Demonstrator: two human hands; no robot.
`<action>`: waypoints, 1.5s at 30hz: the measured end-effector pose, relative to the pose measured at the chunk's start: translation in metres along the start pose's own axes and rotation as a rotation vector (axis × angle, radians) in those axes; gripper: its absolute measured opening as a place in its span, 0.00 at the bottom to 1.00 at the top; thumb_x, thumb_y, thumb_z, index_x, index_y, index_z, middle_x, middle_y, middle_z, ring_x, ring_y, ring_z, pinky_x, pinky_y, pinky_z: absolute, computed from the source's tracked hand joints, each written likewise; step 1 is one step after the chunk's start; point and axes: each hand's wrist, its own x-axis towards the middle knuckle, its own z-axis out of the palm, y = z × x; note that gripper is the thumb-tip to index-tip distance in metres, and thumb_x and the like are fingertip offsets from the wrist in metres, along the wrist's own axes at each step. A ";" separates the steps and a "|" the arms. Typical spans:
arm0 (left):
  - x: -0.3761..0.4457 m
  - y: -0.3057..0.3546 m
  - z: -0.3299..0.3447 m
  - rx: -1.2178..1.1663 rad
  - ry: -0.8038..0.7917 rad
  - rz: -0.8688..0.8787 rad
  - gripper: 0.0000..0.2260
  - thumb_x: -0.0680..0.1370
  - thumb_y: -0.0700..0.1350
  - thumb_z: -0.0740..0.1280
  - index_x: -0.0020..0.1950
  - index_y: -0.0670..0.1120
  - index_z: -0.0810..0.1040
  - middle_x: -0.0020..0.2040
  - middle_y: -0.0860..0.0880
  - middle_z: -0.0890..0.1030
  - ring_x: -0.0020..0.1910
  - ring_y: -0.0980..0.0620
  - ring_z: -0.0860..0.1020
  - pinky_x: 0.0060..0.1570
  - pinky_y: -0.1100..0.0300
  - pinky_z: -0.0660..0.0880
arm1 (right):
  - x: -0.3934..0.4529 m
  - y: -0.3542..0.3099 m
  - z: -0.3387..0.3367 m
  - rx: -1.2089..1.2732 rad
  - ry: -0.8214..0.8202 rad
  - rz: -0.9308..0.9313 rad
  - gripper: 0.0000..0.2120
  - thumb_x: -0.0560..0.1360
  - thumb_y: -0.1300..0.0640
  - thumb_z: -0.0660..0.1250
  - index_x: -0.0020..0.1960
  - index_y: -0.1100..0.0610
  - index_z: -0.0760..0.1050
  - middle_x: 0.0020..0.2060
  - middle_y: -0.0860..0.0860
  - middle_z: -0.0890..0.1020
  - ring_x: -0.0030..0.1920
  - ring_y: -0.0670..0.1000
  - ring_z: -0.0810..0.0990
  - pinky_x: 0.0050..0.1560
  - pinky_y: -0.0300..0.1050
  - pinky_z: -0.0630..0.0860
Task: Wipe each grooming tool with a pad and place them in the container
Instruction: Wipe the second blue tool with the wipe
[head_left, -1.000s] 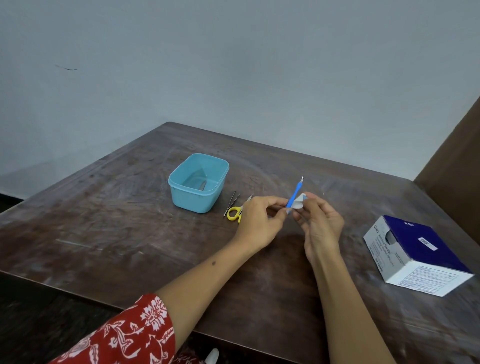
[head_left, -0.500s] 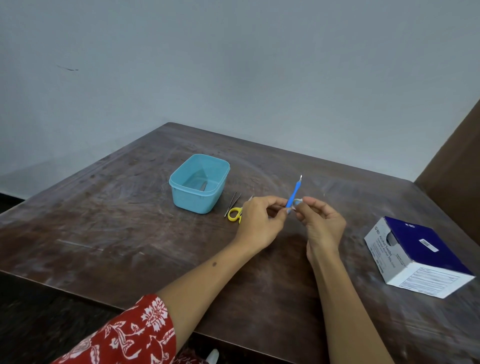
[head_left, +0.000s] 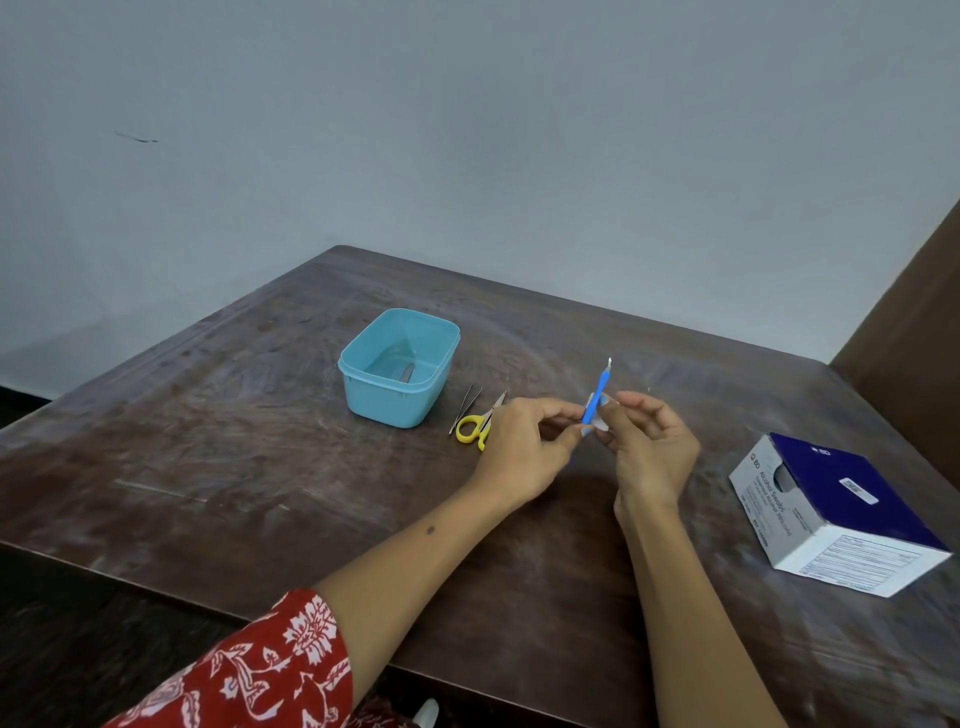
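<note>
Since a second ago the white pad (head_left: 597, 415) has slid down the blue-handled tool (head_left: 597, 397), from near the upper handle toward its lower end, while both hands have barely shifted over the table (head_left: 234, 441). Now the left hand (head_left: 524, 449) pinches the tool's lower end between thumb and fingertips, holding it nearly upright with its metal tip pointing up and away. Just beside it, the right hand (head_left: 652, 449) pinches the pad around the handle, the other fingers loosely curled. Left of the left hand, partly hidden behind it, lie the yellow-handled scissors (head_left: 474, 427) and, just beyond them, thin tweezers (head_left: 465, 408) — both apparently not yet wiped. Farther left and away stands the blue container (head_left: 400, 366), with something small and metallic already lying inside. Well to the right of the right hand sits the box of alcohol swabs (head_left: 831, 512). The grip on the tool is slight, so a firm stroke of the pad could pull it free and drop it on the table — or the pad could slip off the narrow handle. The pointed tip could also prick a finger if the wipe runs up that far.
</note>
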 end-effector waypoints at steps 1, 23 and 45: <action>0.000 -0.001 0.000 0.000 0.003 -0.001 0.08 0.73 0.40 0.70 0.52 0.45 0.83 0.43 0.50 0.85 0.41 0.58 0.82 0.45 0.63 0.79 | -0.001 -0.001 0.001 0.012 -0.001 -0.010 0.07 0.68 0.67 0.73 0.40 0.57 0.77 0.30 0.50 0.83 0.32 0.47 0.82 0.37 0.44 0.80; -0.002 0.003 -0.003 0.051 -0.056 -0.045 0.10 0.72 0.38 0.72 0.53 0.43 0.82 0.45 0.46 0.85 0.36 0.61 0.78 0.39 0.77 0.73 | -0.003 -0.006 0.004 0.089 -0.102 -0.055 0.15 0.66 0.70 0.74 0.42 0.55 0.71 0.28 0.46 0.83 0.29 0.41 0.80 0.34 0.32 0.75; 0.000 -0.005 0.001 -0.011 0.001 -0.118 0.06 0.72 0.36 0.70 0.48 0.41 0.83 0.40 0.44 0.85 0.38 0.52 0.83 0.44 0.55 0.81 | -0.005 -0.002 0.005 -0.046 -0.139 -0.172 0.13 0.66 0.66 0.76 0.42 0.55 0.74 0.32 0.49 0.84 0.33 0.45 0.82 0.34 0.32 0.75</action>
